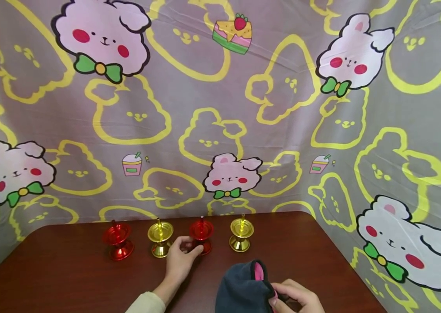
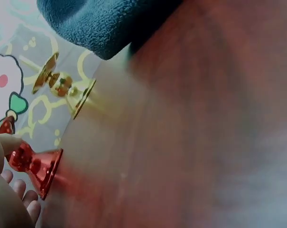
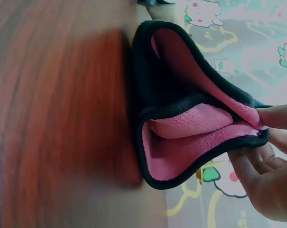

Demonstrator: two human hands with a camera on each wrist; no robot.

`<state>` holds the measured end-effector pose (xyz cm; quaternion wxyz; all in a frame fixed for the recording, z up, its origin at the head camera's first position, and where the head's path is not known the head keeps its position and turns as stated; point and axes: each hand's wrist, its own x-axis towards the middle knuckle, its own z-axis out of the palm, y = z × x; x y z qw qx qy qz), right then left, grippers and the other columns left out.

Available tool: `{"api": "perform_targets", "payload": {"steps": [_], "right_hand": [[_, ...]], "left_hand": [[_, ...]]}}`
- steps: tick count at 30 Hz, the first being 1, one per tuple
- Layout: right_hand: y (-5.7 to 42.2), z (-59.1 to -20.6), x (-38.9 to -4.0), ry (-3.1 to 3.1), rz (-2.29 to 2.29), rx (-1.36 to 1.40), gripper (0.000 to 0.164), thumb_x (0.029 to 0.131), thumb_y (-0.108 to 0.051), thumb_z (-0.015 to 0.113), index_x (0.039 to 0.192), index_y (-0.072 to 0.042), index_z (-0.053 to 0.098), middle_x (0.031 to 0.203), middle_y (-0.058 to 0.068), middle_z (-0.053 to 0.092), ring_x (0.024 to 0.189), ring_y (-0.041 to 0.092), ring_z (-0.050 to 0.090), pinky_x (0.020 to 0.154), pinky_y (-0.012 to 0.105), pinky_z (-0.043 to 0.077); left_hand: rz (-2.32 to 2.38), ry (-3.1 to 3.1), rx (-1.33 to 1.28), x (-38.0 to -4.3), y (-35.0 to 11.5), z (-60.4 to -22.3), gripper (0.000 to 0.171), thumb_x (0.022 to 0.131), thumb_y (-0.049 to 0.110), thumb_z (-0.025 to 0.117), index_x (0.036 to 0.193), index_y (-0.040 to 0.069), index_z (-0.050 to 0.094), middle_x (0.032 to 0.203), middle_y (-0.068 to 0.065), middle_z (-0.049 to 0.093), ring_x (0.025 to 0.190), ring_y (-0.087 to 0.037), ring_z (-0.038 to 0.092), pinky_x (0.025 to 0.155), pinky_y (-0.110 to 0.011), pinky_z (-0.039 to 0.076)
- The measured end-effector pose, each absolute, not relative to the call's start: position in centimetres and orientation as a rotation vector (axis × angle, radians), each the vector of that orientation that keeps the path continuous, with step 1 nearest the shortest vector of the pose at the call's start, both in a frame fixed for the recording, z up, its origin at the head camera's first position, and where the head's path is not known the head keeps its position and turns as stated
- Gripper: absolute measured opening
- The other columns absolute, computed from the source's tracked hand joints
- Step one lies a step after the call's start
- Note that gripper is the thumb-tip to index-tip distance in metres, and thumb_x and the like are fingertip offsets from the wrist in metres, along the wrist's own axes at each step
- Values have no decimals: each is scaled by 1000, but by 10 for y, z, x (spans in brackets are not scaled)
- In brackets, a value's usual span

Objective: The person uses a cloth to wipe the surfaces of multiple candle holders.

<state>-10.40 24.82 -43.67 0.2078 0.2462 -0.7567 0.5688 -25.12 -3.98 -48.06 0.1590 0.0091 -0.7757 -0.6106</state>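
Observation:
Toward the back of the table, my left hand (image 1: 181,258) is at a shiny red candle holder (image 1: 201,230), thumb and index finger at its stem. The left wrist view shows the thumb across the red holder (image 2: 36,166), its base at table level. My right hand (image 1: 296,295) pinches the dark-edged rim of a dark blue fleece hat-like piece (image 1: 237,287) with pink lining. In the right wrist view the fleece piece (image 3: 195,118) gapes, a fold splitting its mouth, and its lower side is at the table. Whether anything lies inside cannot be seen.
Left of the held red holder stand a gold candle holder (image 1: 160,237) and another red one (image 1: 117,239). A second gold holder (image 1: 241,234) stands to its right. A cartoon-printed cloth (image 1: 275,143) hangs behind and beside the dark brown table (image 1: 67,278).

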Motion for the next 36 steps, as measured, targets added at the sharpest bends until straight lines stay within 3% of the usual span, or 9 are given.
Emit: {"api": "perform_targets", "payload": {"steps": [5, 13, 18, 24, 31, 36], "right_hand": [[254, -427, -98, -2167, 1599, 463, 27, 80, 14, 73, 100, -4, 77, 82, 2, 68, 69, 13, 64, 56, 34, 57], [267, -420, -93, -2194, 1602, 356, 24, 79, 14, 74, 97, -2, 77, 80, 3, 69, 65, 18, 65, 56, 35, 57], [272, -420, -91, -2163, 1657, 409, 25, 81, 16, 72, 99, -1, 76, 81, 6, 69, 65, 18, 65, 56, 34, 57], [277, -423, -88, -2170, 1705, 448, 25, 83, 15, 70, 102, -2, 76, 83, 6, 69, 68, 18, 65, 58, 35, 57], [284, -423, -86, -2205, 1785, 479, 23, 88, 12, 67, 106, 0, 75, 88, 7, 70, 73, 19, 66, 64, 35, 59], [288, -423, -87, -2210, 1807, 486, 22, 88, 12, 67, 106, 1, 74, 89, 7, 70, 75, 16, 66, 65, 36, 59]], "left_hand": [[-1821, -2260, -32, -237, -35, -476, 23, 78, 10, 85, 89, 0, 68, 75, -3, 60, 69, -14, 56, 60, -23, 45], [-2026, -2249, -434, -241, 7, -461, 30, 83, 3, 79, 108, -8, 67, 92, -12, 69, 80, -21, 65, 65, -26, 52], [-2036, -2238, -389, -259, 39, -461, 43, 80, 0, 81, 119, -7, 62, 104, -21, 65, 88, -28, 66, 68, -29, 54], [-1917, -2322, -299, -280, 61, -469, 51, 75, 5, 86, 119, -2, 61, 104, -15, 65, 83, -23, 63, 68, -32, 53], [-1743, -2360, -334, -295, 67, -472, 43, 72, 6, 89, 109, 0, 69, 98, -9, 73, 92, -25, 66, 79, -40, 53], [-1705, -2367, -348, -299, 69, -471, 35, 73, 4, 88, 104, 1, 72, 92, -8, 74, 89, -23, 68, 77, -40, 54]]}}
